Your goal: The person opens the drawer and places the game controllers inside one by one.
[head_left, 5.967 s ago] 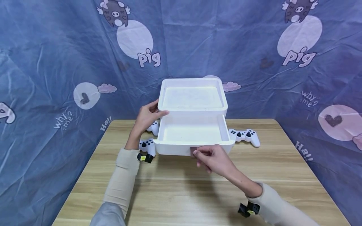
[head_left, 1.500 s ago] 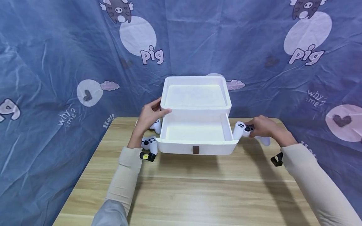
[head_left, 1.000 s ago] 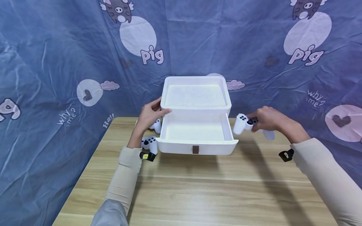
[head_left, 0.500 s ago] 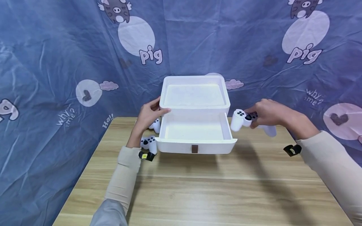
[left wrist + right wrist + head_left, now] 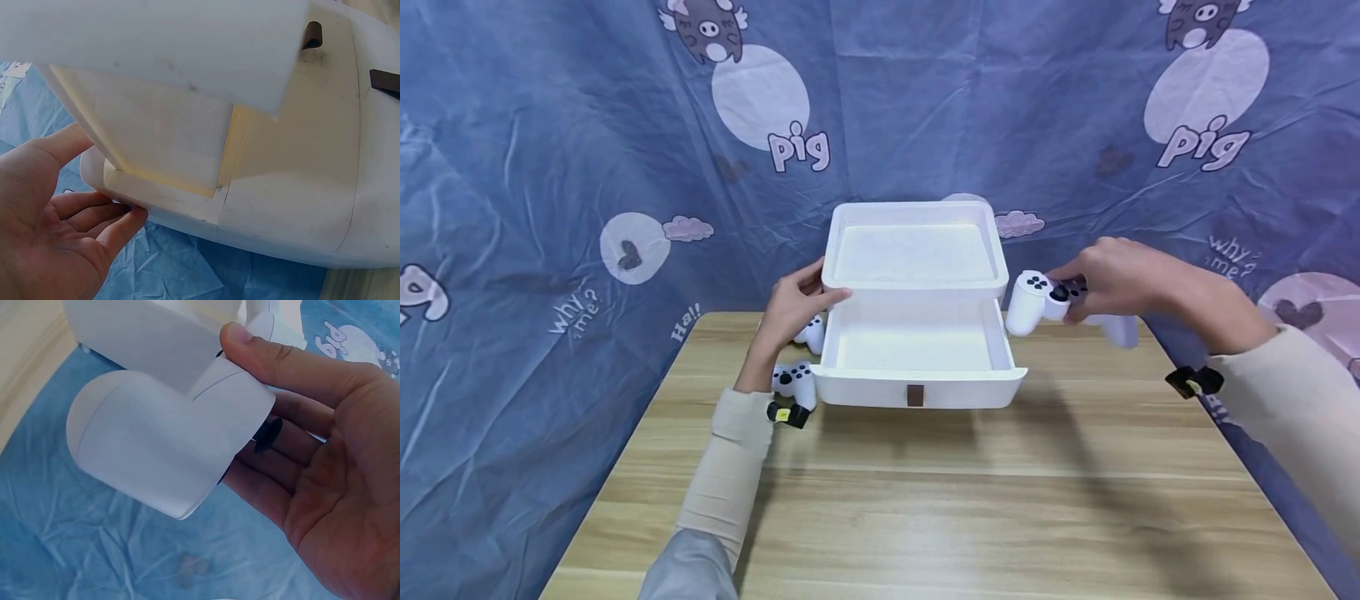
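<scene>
A white game controller (image 5: pixel 1028 307) hangs above the table at the right of the white drawer cabinet (image 5: pixel 925 294). My right hand (image 5: pixel 1112 271) pinches its middle between thumb and fingers. In the right wrist view the controller's handle (image 5: pixel 144 444) points away from the palm, and a black thumbstick (image 5: pixel 269 434) shows near the fingers. My left hand (image 5: pixel 795 310) holds the cabinet's left side, thumb on the front upper edge. The left wrist view has its fingertips (image 5: pixel 134 219) against the cabinet's side. The cabinet's drawer (image 5: pixel 970 393), with a brown pull tab (image 5: pixel 915 395), is pulled out.
Left of the cabinet lie two more white controllers, a nearer one (image 5: pixel 803 385) and a farther one (image 5: pixel 814 333) partly behind my left hand. The cabinet's top is a shallow rimmed tray. A blue printed cloth (image 5: pixel 910 100) hangs behind the wooden table (image 5: pixel 880 517).
My right hand has gone from the drawer's pull tab to the controller on the right, gripped it and raised it off the table. The left hand has stayed on the cabinet.
</scene>
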The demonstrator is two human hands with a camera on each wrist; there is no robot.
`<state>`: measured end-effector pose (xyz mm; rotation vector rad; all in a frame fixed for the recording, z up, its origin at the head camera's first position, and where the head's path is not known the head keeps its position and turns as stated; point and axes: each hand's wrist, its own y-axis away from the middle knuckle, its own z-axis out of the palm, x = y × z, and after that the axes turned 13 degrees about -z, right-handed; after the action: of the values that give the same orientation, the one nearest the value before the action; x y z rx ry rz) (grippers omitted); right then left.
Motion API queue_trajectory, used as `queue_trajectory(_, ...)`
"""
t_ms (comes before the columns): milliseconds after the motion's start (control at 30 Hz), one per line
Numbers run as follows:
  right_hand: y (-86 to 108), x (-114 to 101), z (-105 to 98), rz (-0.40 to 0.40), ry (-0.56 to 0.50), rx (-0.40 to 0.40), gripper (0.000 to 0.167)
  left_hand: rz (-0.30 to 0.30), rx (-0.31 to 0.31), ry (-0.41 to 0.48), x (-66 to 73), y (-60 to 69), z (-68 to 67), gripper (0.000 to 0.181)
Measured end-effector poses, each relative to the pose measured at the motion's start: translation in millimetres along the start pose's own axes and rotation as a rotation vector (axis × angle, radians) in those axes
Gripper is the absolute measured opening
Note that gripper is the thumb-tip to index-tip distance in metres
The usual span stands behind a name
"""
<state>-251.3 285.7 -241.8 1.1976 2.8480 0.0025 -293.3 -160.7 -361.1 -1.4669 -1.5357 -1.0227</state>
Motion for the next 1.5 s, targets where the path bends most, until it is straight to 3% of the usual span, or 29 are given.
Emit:
queue_trajectory(433,-13.6,-13.5,-21.9,-0.057,0.056,-0.005,0.066,-0.026,0.006,-0.015,3.3,-1.7,-2.9,0.093)
queue_trajectory(1000,-49.1,-52.5,-43.4,-0.210,0.100,-0.018,0.043,-0.026,-0.005,-0.004,0.0,-1.6,-3.1,0.095)
queue_trajectory(1300,-69.7,-70.5,-45.9,-0.262,0.073,-0.082,0.024,-0.038,-0.007,-0.002,-0.1,-0.3,-1.5,0.096)
queue_trajectory(1500,-85.6,-82.5,-43.3,-0.264,0.077,-0.126,0.031,-0.041,-0.003,-0.008,-0.4,-1.1,-0.2,0.095)
